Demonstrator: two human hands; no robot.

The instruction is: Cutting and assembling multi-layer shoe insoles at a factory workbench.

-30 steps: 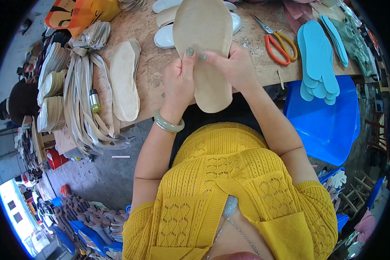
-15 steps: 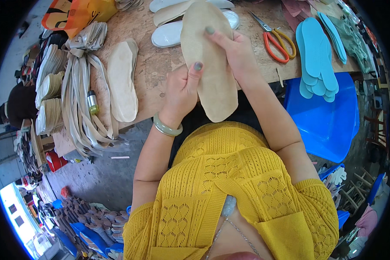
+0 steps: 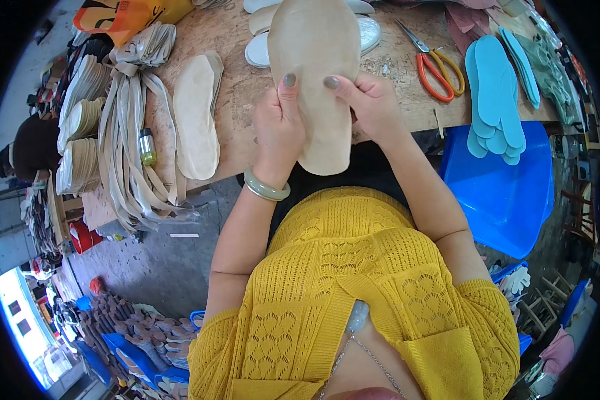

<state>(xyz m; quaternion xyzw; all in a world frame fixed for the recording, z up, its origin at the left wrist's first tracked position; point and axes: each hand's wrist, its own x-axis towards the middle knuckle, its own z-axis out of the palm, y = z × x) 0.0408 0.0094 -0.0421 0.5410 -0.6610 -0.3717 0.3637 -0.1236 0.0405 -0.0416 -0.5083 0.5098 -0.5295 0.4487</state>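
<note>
Between my hands, over the near edge of the workbench, I hold a beige insole (image 3: pixel 320 113) with its wide end pointing away from me. My left hand (image 3: pixel 280 123) pinches its left edge, thumb lying on top. On the opposite edge my right hand (image 3: pixel 373 107) grips it the same way, thumb pressed on its face and fingers hidden beneath. To the left lies a small stack of beige insoles (image 3: pixel 197 117). Behind the held insole, white-wrapped soles (image 3: pixel 369 35) show in part.
Orange-handled scissors (image 3: pixel 435 70) and turquoise insoles (image 3: pixel 492 83) lie right on the workbench (image 3: pixel 237 100), above a blue bin (image 3: pixel 497 193). Grey-beige strips (image 3: pixel 123 140) with a small bottle (image 3: pixel 147 147) hang over its left edge, beside stacked insoles (image 3: pixel 80 120).
My right hand has slid down the insole toward me, its thumb now beside the left thumb. My left hand has moved slightly up along the edge. The insole stands straighter.
</note>
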